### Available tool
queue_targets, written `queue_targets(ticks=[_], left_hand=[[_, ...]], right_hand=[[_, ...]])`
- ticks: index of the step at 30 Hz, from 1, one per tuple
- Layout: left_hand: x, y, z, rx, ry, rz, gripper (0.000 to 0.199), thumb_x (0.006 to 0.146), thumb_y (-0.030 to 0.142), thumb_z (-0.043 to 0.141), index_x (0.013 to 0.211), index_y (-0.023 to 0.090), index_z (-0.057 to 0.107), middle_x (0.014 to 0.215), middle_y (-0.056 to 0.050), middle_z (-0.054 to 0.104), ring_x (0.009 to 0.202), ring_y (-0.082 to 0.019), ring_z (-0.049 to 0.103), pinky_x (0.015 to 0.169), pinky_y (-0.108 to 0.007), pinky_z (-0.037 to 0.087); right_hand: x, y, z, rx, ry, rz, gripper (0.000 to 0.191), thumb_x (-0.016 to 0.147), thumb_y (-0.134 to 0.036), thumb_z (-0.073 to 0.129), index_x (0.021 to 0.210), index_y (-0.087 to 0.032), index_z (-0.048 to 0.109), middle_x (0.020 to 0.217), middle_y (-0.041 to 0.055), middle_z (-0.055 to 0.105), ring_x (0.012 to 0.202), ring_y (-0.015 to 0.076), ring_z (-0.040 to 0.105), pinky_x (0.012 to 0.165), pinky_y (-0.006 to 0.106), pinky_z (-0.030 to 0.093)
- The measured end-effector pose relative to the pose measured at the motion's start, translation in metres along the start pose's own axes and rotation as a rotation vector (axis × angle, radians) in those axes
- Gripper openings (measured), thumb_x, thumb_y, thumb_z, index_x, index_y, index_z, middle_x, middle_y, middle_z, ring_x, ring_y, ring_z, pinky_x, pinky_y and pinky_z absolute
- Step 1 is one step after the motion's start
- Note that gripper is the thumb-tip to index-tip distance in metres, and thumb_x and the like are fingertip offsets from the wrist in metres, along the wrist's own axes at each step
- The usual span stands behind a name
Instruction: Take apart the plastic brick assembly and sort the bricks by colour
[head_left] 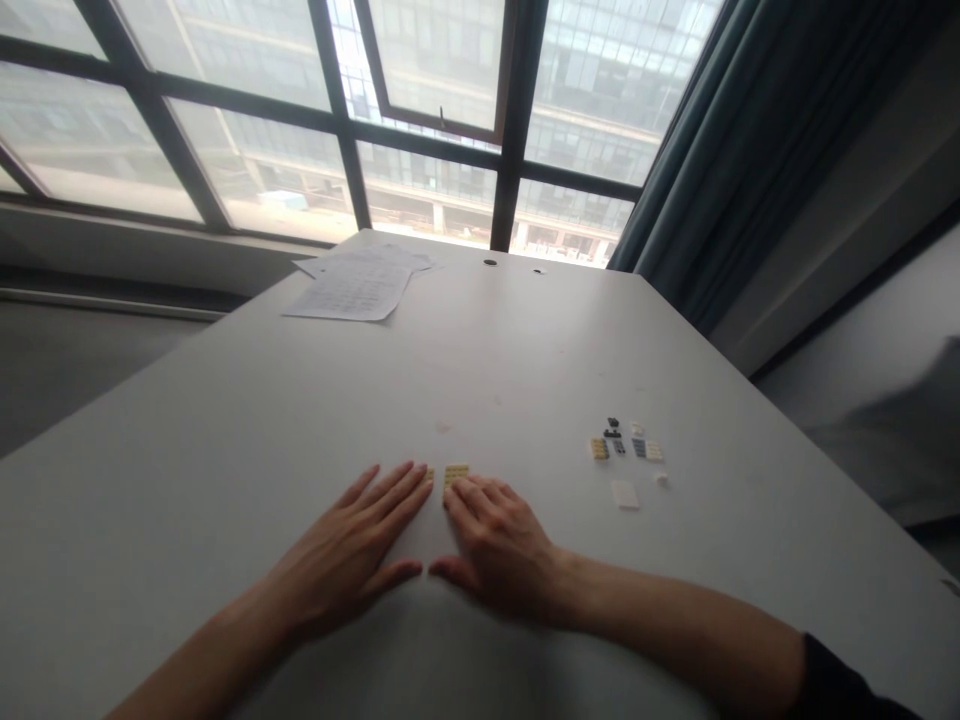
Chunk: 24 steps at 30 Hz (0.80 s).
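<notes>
Palm down on the white table (480, 370), my left hand (352, 550) lies flat with its fingers stretched out. Its fingertips partly cover a small yellow studded piece (430, 474), which looks like a toy brick plate. Just to the right, a second yellow studded plate (456, 471) shows past the fingers of my right hand (499, 535). Those fingers lie together, slightly bent, on its near part, while the thumb stays apart from them. A narrow gap separates the two yellow pieces. The near ends of both are hidden under my fingers.
Right of my hands lies a loose group of small bricks: a tan one (598, 449), a grey-blue one (638, 448), a cream one (654, 451), black parts (613, 433) and a white flat plate (624, 494). Printed papers (352, 290) rest at the far left, near the windows.
</notes>
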<state>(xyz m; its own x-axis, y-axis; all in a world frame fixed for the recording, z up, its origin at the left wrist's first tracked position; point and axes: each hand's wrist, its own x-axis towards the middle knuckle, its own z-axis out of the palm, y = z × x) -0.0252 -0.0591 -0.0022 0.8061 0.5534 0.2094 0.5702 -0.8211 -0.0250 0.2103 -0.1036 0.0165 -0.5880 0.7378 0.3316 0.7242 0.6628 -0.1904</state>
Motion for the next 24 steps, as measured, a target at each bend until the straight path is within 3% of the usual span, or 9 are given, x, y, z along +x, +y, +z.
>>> queue_targets(ticks=[4,8,17,24], left_hand=[[0.006,0.0,0.003,0.004,-0.032,0.009,0.076,0.089,0.06,0.04,0.149,0.021,0.016,0.152,-0.01,0.028,0.139,-0.026,0.03,0.115,-0.043,0.016],[0.027,0.007,0.006,-0.02,-0.041,0.009,0.076,0.09,0.061,0.037,0.149,0.018,0.018,0.151,-0.012,0.029,0.139,-0.027,0.029,0.115,-0.044,0.015],[0.121,0.052,0.012,-0.143,-0.113,0.104,0.081,0.088,0.069,0.026,0.144,0.01,0.03,0.15,-0.017,0.029,0.14,-0.028,0.025,0.114,-0.048,0.016],[0.177,0.085,0.029,-0.244,-0.087,0.177,0.082,0.088,0.07,0.022,0.146,0.011,0.025,0.152,-0.016,0.025,0.142,-0.027,0.02,0.115,-0.048,0.011]], right_hand=[[0.001,0.006,0.0,-0.029,-0.015,-0.008,0.062,0.089,-0.054,0.047,0.126,-0.005,0.048,0.124,0.0209,0.056,0.117,0.0302,0.048,0.102,0.043,0.037],[-0.017,0.023,-0.006,-0.087,-0.025,0.005,0.06,0.089,-0.055,0.047,0.122,-0.005,0.052,0.119,0.0192,0.06,0.114,0.0295,0.052,0.105,0.043,0.036],[-0.1,0.068,-0.045,-0.237,0.008,0.168,0.048,0.088,-0.045,0.054,0.122,-0.011,0.055,0.12,0.0162,0.062,0.114,0.0273,0.055,0.107,0.048,0.036],[-0.118,0.079,-0.048,-0.307,0.058,0.218,0.049,0.09,-0.044,0.051,0.124,-0.009,0.055,0.121,0.0174,0.062,0.116,0.0279,0.055,0.108,0.05,0.035]])
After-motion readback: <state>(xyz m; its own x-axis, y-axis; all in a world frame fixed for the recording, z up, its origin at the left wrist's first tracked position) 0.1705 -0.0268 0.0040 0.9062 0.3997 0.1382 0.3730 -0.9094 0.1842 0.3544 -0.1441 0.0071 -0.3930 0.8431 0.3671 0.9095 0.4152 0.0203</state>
